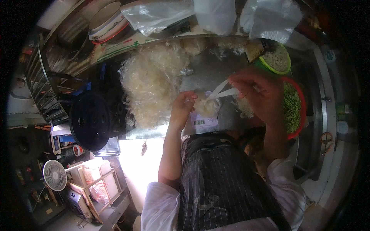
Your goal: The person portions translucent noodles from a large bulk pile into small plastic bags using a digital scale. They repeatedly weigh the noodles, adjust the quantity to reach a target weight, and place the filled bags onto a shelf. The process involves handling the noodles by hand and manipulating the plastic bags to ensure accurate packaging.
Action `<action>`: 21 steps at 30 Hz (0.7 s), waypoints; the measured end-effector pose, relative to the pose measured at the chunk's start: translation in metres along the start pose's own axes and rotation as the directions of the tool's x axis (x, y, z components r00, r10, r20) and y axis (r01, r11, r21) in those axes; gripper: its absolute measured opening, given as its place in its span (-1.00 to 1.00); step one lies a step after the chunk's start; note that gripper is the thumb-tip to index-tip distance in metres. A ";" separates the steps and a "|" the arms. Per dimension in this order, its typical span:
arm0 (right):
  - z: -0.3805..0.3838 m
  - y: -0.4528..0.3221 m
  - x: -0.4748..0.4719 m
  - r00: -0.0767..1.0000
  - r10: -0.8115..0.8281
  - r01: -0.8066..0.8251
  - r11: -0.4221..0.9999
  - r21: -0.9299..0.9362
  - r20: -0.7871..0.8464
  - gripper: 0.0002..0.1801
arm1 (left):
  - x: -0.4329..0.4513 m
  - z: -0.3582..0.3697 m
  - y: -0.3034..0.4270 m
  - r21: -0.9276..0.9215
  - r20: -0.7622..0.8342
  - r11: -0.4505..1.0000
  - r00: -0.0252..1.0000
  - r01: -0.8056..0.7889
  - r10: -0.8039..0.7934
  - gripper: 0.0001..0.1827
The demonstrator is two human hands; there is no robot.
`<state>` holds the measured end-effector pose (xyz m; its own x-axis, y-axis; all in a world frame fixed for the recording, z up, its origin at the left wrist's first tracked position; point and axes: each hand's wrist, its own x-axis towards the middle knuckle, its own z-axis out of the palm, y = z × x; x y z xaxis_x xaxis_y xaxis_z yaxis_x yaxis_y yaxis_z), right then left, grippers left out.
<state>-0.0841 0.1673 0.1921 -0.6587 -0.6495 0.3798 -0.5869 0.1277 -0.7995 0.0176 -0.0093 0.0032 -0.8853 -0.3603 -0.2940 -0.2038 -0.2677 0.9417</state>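
Note:
My right hand, blurred, is raised right of a small digital kitchen scale. It grips pale white strips, perhaps flat noodles, which slant down towards the scale. A pale mass, apparently in clear plastic, rests on the scale, and the display below it is lit. Left of the scale is my left hand, its fingers curled beside the pale mass. Glints show at its fingertips, but whether they hold clear film is hard to tell. Farther left lies a large heap of pale food in clear plastic bags.
A red basin of chopped greens and a lime-green bowl of pale grains stand at right. Loose pale pieces lie near my right hand. Plastic bags and basins line the back; a dark round stool is at left.

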 end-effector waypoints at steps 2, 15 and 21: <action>-0.005 -0.007 0.002 0.998 -0.061 0.062 0.998 0.032 -0.033 -0.89 | 0.000 0.001 -0.001 0.029 0.004 1.000 1.000 -0.003 0.003 -0.74; -0.119 -0.031 0.028 0.760 -0.152 0.006 0.974 -0.227 -0.631 -0.68 | 0.007 0.002 -0.014 0.047 0.040 0.997 0.997 -0.062 0.060 -0.75; -0.156 -0.011 0.030 0.803 -0.141 -0.080 0.937 -0.340 -0.579 -0.70 | 0.007 0.001 -0.022 0.078 0.022 0.993 0.996 -0.094 0.092 -0.66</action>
<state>-0.1705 0.2633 0.2846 -0.7185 -0.1060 0.6873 -0.6574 0.4259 -0.6216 0.0155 -0.0055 -0.0192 -0.9091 -0.3642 -0.2023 -0.1519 -0.1623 0.9750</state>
